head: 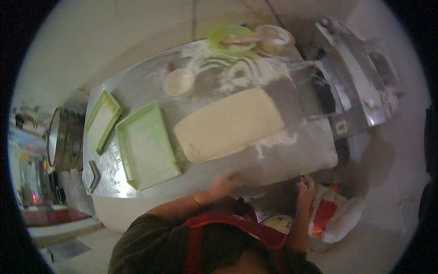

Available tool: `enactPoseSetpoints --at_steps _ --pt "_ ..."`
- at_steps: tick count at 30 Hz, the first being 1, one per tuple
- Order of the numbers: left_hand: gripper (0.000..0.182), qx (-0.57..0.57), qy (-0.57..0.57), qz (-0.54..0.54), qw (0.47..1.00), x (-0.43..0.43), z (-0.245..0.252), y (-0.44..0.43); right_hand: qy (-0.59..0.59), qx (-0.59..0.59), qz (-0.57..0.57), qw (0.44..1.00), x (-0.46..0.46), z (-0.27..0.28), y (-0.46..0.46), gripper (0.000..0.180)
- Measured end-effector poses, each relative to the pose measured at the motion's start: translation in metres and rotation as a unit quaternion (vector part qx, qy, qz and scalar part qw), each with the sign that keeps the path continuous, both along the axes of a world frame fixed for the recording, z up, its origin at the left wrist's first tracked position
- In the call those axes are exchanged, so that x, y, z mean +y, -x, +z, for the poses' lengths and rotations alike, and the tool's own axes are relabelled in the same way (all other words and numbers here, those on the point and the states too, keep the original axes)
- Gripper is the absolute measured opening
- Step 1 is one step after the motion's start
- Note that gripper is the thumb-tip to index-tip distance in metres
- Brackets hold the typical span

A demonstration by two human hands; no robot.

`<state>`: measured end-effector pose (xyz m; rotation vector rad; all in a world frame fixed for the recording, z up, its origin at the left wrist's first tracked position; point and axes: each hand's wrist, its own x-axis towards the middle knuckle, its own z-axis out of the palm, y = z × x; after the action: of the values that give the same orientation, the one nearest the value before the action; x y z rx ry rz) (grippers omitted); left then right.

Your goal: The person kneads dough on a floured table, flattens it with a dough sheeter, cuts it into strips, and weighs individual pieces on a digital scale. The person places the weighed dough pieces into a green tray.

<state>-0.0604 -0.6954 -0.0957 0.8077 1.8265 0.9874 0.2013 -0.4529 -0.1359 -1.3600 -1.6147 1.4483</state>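
Observation:
A flat, rounded-rectangular slab of pale dough point(229, 125) lies on the flour-dusted metal table point(212, 174). My left hand point(224, 185) is at the table's near edge, below the dough and apart from it. That hand is blurred, and whether its fingers hold anything is unclear. Past the table's near edge, on the right, is my right hand point(305, 188), with its fingers partly bent. Close beside it stands a white and red sack point(337, 215). I cannot tell whether the fingers touch the sack.
Two green plastic trays point(147, 150) point(102, 120) sit at the left, near a metal scraper point(91, 176). A white bowl point(179, 82) stands behind the dough. At the back are a green basin point(232, 30) and another bowl point(273, 36). A metal machine point(359, 75) adjoins the right side.

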Motion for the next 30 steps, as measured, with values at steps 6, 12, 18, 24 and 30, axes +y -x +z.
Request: enactPoseSetpoints --at_steps 6,12,18,24,30 --pt "0.042 0.284 -0.017 0.256 0.924 -0.098 0.016 0.094 -0.136 -0.108 0.163 0.971 0.002 0.063 0.190 0.034" --pt "0.057 0.422 0.025 0.287 0.860 -0.136 0.018 0.103 0.056 0.023 0.371 0.926 -0.046 0.082 0.362 0.049" --pt "0.072 0.387 0.157 0.291 0.861 -0.128 -0.005 0.092 0.248 0.008 0.380 0.891 -0.069 0.063 0.502 0.044" --pt "0.072 0.329 0.164 0.343 0.865 -0.112 -0.017 0.110 0.260 -0.004 0.376 0.889 -0.067 0.044 0.558 0.036" --pt "0.074 0.323 0.137 0.337 0.874 -0.099 -0.021 0.129 0.231 0.003 0.367 0.901 -0.010 0.033 0.595 0.035"
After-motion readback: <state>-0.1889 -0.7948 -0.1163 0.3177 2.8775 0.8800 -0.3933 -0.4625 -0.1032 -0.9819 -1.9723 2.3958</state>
